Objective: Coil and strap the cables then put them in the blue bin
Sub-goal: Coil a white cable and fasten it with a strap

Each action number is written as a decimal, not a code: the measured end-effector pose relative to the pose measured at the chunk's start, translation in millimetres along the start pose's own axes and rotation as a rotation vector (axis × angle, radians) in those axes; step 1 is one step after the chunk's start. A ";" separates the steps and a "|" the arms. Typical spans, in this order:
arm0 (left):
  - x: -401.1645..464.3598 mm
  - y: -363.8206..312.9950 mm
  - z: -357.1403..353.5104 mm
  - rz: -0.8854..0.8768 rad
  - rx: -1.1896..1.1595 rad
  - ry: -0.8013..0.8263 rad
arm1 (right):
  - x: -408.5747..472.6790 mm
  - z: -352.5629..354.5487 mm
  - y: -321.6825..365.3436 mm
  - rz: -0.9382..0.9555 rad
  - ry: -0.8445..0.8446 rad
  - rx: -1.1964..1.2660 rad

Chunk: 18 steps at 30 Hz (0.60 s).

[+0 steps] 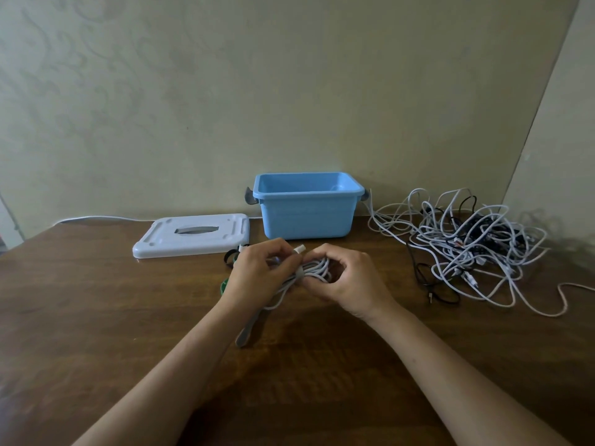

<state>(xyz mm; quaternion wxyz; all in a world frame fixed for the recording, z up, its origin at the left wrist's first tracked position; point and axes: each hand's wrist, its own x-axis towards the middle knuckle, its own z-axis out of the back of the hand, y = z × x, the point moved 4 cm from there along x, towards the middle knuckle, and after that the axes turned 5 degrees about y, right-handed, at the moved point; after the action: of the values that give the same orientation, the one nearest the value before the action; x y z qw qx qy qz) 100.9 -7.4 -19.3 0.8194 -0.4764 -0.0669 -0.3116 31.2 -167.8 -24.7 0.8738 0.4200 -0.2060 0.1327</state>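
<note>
My left hand (254,272) and right hand (347,278) both gripped the coiled white cable (317,268), its grey strap (300,274) wrapped around, before the blue bin (306,214).

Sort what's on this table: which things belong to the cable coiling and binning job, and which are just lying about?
Belongs to the job:
- coiled white cable, gripped by left hand and right hand
- grey strap around the coil
- blue bin, open
- tangled cable pile
- spare straps beside the left hand

Lying about:
- white lid
- white cord along the wall
</note>
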 end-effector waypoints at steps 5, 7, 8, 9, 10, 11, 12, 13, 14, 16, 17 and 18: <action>-2.1 -4.8 1.0 -0.032 -0.032 0.002 | 0.1 -1.6 -6.3 -0.086 0.006 0.109; -2.5 -5.2 1.5 -0.057 -0.031 0.010 | -0.1 -2.8 -8.1 -0.120 0.009 0.168; -2.5 -5.3 1.6 -0.066 -0.029 0.014 | 0.0 -3.1 -8.4 -0.132 0.010 0.198; -2.3 -5.2 1.5 -0.072 -0.027 0.017 | -0.1 -3.1 -8.5 -0.139 0.009 0.225; -2.3 -4.9 1.4 -0.076 -0.024 0.019 | -0.2 -3.2 -8.3 -0.142 0.008 0.244; -2.1 -5.2 1.6 -0.079 -0.022 0.020 | -0.1 -3.1 -8.0 -0.143 0.008 0.254; -1.8 -5.2 1.5 -0.083 -0.019 0.024 | -0.3 -3.0 -8.3 -0.144 0.008 0.258; -1.7 -5.5 1.4 -0.089 -0.017 0.033 | -0.3 -3.1 -8.5 -0.147 0.011 0.258; -1.5 -5.4 1.2 -0.095 -0.017 0.049 | -0.4 -3.5 -8.7 -0.155 0.014 0.253; -1.3 -5.2 0.5 -0.103 -0.018 0.087 | -0.4 -4.3 -9.6 -0.176 0.021 0.233; -0.9 -5.1 0.2 -0.109 -0.011 0.098 | -0.2 -4.7 -10.0 -0.187 0.024 0.228; -0.2 -5.1 -0.4 -0.114 -0.001 0.102 | -0.1 -5.0 -10.3 -0.200 0.027 0.228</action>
<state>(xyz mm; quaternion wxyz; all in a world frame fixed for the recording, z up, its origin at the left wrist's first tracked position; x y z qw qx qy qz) 97.7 -9.5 -15.8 0.8025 -0.4555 -0.0518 -0.3819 36.6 -170.2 -34.5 0.8321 0.5330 -0.1348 0.0730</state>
